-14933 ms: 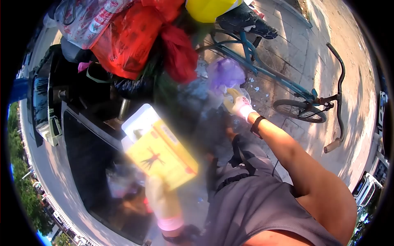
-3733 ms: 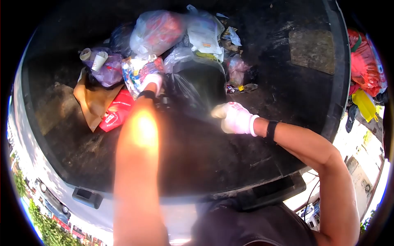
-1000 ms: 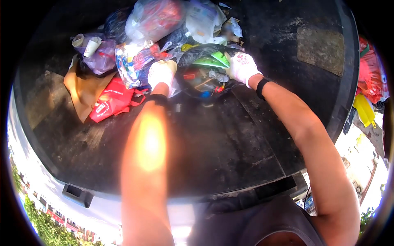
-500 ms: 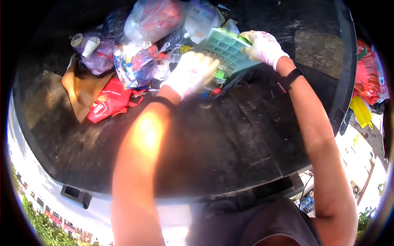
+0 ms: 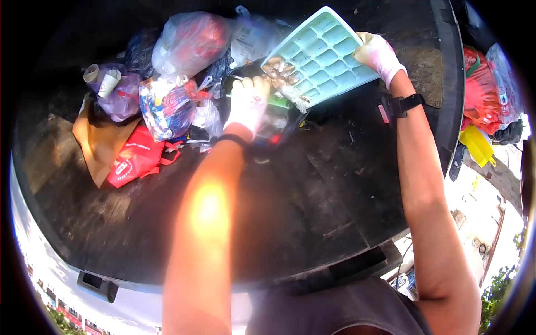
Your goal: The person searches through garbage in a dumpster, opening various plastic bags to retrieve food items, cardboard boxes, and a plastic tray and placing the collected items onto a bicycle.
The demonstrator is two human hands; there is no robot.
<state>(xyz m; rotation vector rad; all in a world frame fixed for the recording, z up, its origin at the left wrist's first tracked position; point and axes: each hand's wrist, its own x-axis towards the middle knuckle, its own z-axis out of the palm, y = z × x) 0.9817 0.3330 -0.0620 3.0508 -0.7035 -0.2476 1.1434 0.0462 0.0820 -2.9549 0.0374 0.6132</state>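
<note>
My right hand, in a white and pink glove, grips the right edge of a pale green compartment tray, which is raised and tilted. My left hand, gloved too, is closed at the rim of an opened dark bag; exactly what its fingers hold is hidden. Crumpled brownish plastic lies against the tray's lower left part. Another green piece shows in the bag, beside the left hand. Just left of that hand sits a clear bag of mixed wrappers.
Further left are a purple bag with paper cups, a brown paper bag and a red bag. A large clear bag lies behind. Beyond the black bin's right rim hang red bags and a yellow bag.
The tray has come up out of the dark bag in my right hand and moved up and right. My left hand has shifted slightly left from over the bag to its rim.
</note>
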